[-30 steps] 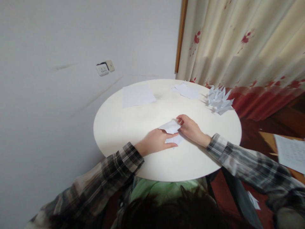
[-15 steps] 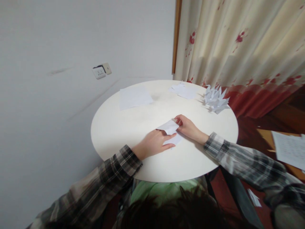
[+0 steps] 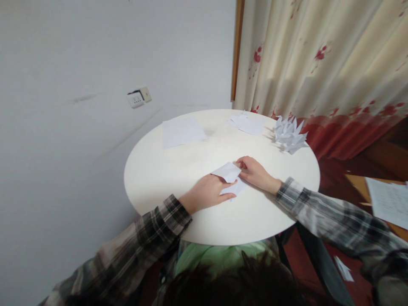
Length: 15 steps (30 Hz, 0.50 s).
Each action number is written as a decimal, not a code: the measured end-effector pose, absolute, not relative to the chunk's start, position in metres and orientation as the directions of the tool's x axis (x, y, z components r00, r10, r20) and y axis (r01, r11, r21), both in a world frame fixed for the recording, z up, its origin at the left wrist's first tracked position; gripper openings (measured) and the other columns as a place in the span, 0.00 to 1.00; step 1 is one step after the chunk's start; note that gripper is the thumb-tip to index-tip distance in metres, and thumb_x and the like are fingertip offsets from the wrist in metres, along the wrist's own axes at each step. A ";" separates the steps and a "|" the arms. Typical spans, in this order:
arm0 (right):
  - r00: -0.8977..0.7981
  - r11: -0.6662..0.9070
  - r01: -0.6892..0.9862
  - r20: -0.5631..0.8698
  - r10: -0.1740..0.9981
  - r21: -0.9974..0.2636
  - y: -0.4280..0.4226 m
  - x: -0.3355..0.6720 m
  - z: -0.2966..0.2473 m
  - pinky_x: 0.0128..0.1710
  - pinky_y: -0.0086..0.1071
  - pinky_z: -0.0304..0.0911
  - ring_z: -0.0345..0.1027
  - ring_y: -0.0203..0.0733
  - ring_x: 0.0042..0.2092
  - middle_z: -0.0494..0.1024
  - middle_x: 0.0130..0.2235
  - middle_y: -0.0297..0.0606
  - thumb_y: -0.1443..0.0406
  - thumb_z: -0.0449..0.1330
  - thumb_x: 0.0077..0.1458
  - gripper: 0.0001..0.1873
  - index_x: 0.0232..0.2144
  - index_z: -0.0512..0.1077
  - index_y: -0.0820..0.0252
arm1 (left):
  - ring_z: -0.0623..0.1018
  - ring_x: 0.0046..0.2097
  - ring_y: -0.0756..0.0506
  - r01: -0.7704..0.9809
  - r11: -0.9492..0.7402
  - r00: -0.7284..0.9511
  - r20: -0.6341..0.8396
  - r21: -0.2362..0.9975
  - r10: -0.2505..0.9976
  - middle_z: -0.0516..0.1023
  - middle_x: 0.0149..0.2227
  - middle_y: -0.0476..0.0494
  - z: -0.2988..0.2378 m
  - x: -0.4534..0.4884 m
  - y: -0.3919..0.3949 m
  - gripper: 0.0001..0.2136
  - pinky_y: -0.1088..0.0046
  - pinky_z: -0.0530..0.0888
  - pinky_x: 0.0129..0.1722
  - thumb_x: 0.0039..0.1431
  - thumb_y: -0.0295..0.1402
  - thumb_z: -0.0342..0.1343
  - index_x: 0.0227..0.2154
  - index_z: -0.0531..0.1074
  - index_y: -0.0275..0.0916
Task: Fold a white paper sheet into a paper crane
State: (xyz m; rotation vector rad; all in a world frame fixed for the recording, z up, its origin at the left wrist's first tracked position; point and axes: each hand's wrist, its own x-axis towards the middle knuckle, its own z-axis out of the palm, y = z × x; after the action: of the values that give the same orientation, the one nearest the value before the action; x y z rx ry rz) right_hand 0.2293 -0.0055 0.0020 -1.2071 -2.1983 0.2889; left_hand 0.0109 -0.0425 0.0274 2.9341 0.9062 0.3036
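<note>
A small white sheet of paper (image 3: 228,171), partly folded, lies on the round white table in front of me, with one flap raised. My left hand (image 3: 208,192) rests on it from the left, thumb and index finger stretched apart over the lower layer; its other fingers are hidden under the raised flap. At the paper's right corner, my right hand (image 3: 253,171) is closed in a pinch, its fingertips at the paper's edge.
The round white table (image 3: 153,182) also bears a large white sheet (image 3: 183,132), smaller papers (image 3: 248,124) at the back and several folded paper cranes (image 3: 290,134) at the right. A wooden surface with a written sheet (image 3: 389,202) stands lower right. Wall and curtain are behind.
The hands and the paper keep nearly the same pose. The whole view has shifted slightly, so everything sits a little lower and further right.
</note>
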 end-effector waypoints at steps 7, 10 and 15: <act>-0.462 0.561 0.765 0.336 0.820 -0.317 -0.001 0.234 0.006 0.44 0.42 0.59 0.62 0.48 0.44 0.69 0.45 0.48 0.62 0.58 0.51 0.23 0.49 0.62 0.64 | 0.73 0.50 0.40 0.557 -0.826 0.810 0.164 0.085 0.563 0.73 0.49 0.40 0.033 0.013 -0.045 0.21 0.65 0.67 0.49 0.61 0.45 0.49 0.52 0.67 0.40; -0.502 0.593 0.754 0.336 0.797 -0.281 -0.002 0.235 0.003 0.48 0.46 0.57 0.59 0.52 0.50 0.67 0.50 0.51 0.57 0.58 0.52 0.27 0.52 0.61 0.64 | 0.72 0.50 0.40 0.561 -0.824 0.808 0.166 0.075 0.565 0.73 0.50 0.40 0.032 0.012 -0.045 0.22 0.65 0.68 0.49 0.60 0.45 0.49 0.53 0.66 0.40; -0.464 0.558 0.780 0.336 0.820 -0.284 -0.002 0.237 0.001 0.51 0.46 0.55 0.58 0.53 0.53 0.64 0.53 0.52 0.58 0.57 0.53 0.29 0.54 0.58 0.65 | 0.73 0.49 0.40 0.545 -0.836 0.822 0.159 0.060 0.547 0.73 0.49 0.41 0.031 0.012 -0.044 0.21 0.65 0.68 0.48 0.61 0.45 0.49 0.52 0.67 0.40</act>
State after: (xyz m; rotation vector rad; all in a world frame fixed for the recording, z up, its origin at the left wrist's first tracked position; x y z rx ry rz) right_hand 0.2368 -0.0016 0.0010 -1.2935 -2.3616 0.1245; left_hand 0.0118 -0.0436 0.0313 2.9869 0.8954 0.2660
